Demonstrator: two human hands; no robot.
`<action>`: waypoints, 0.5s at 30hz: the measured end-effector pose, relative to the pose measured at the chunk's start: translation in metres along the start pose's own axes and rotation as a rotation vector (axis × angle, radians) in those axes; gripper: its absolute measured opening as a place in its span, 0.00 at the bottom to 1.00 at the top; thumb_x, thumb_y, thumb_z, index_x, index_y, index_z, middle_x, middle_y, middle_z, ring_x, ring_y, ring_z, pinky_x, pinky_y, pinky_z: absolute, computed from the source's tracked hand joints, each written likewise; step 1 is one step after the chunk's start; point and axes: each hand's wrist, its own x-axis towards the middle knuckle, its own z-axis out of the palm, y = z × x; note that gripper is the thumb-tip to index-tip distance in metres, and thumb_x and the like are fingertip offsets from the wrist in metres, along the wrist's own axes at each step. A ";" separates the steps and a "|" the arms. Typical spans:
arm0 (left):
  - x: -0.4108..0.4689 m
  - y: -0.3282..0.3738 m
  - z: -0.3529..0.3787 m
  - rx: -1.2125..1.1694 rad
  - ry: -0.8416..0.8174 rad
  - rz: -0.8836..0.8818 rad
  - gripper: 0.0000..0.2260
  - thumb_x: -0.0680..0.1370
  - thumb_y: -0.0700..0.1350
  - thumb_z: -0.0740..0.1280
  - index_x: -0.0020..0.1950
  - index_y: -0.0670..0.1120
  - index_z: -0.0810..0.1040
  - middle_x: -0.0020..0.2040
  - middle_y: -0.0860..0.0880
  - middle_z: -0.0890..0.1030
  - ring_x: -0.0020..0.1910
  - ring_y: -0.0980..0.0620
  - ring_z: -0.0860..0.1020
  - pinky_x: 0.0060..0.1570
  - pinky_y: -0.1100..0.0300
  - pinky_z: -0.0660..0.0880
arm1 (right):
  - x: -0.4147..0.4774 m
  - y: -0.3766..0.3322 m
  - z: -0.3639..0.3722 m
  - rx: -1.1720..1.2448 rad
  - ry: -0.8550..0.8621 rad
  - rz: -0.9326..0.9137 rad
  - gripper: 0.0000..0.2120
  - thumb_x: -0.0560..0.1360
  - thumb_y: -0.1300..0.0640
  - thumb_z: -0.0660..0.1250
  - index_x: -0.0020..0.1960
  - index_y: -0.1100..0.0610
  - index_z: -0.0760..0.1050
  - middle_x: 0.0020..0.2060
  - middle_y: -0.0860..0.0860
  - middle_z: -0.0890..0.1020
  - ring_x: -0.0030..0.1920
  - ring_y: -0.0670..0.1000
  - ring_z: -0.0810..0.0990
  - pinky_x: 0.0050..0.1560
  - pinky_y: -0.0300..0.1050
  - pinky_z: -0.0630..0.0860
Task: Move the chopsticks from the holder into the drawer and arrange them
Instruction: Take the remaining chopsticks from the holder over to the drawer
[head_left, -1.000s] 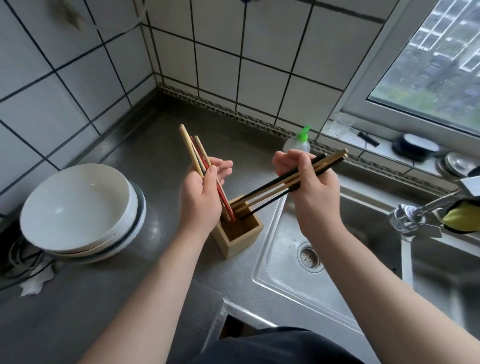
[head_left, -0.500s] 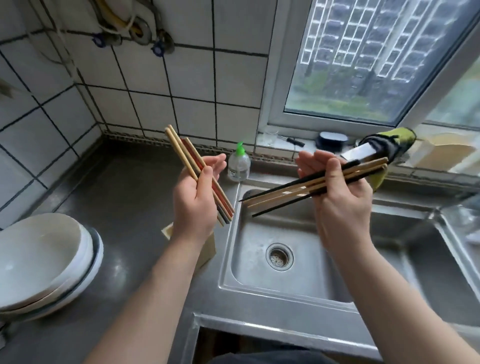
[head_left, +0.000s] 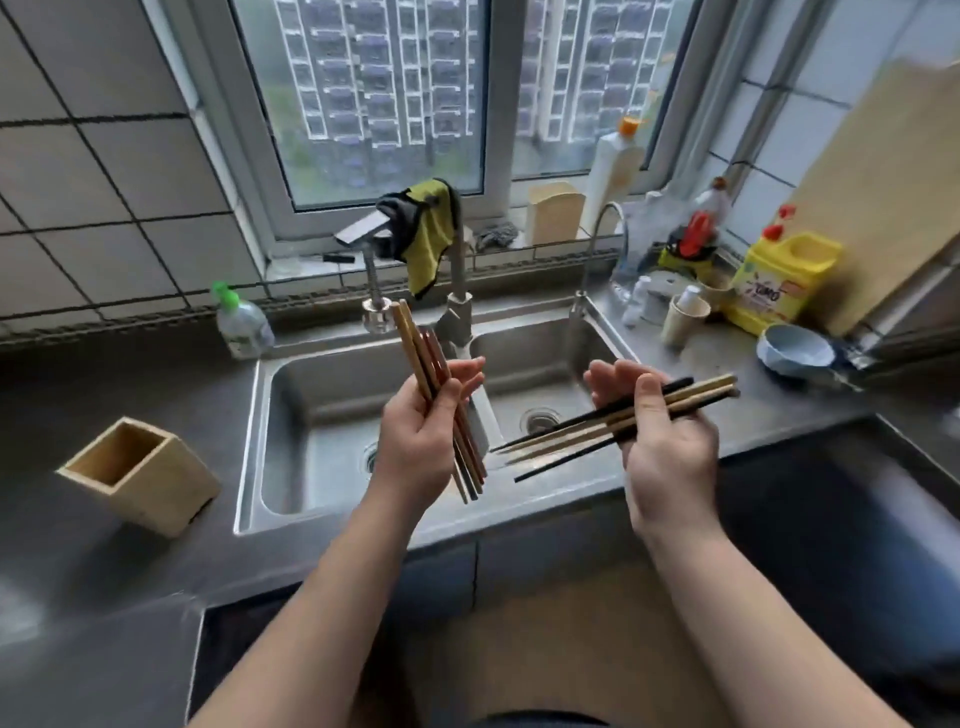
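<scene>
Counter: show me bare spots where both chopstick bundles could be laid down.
Bare counter lies between the wooden holder, the soap bottle and the sink. Another bare stretch runs right of the sink, in front of the blue bowl. The back right corner around the yellow jug is crowded.

A dark grey tabletop (head_left: 78, 545) runs across the middle of the frame from the left edge to the right. A steel double sink (head_left: 311, 395) is set into it at centre. At centre left a pale wooden holder (head_left: 137, 475) stands on it with its open top up, well apart from the sink. Just behind the sink's upper left corner stands a clear bottle (head_left: 244, 330) with a green pump. At the right, near the wall, a yellow jug (head_left: 782, 283), a beige cup (head_left: 683, 314) and a blue bowl (head_left: 792, 351) stand close together, the bowl below the jug in the frame. A pale board (head_left: 883, 182) leans on the wall by the jug.
</scene>
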 end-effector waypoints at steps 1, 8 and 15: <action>-0.012 -0.004 0.022 -0.016 -0.044 -0.019 0.11 0.83 0.34 0.57 0.57 0.40 0.78 0.58 0.43 0.82 0.58 0.49 0.81 0.61 0.59 0.75 | -0.006 -0.005 -0.025 0.001 0.041 -0.007 0.12 0.82 0.59 0.57 0.50 0.57 0.79 0.47 0.55 0.86 0.53 0.55 0.84 0.62 0.53 0.76; -0.081 -0.030 0.166 -0.009 -0.377 -0.127 0.11 0.83 0.35 0.58 0.57 0.42 0.79 0.56 0.46 0.83 0.58 0.52 0.81 0.61 0.59 0.75 | -0.044 -0.044 -0.178 -0.073 0.306 -0.108 0.13 0.82 0.61 0.57 0.47 0.56 0.80 0.46 0.57 0.86 0.52 0.57 0.84 0.62 0.55 0.77; -0.140 -0.054 0.294 0.064 -0.672 -0.216 0.10 0.83 0.37 0.61 0.58 0.41 0.81 0.56 0.49 0.84 0.58 0.55 0.81 0.63 0.58 0.74 | -0.082 -0.076 -0.305 -0.123 0.596 -0.163 0.13 0.83 0.63 0.54 0.49 0.59 0.77 0.49 0.59 0.85 0.54 0.57 0.84 0.59 0.49 0.78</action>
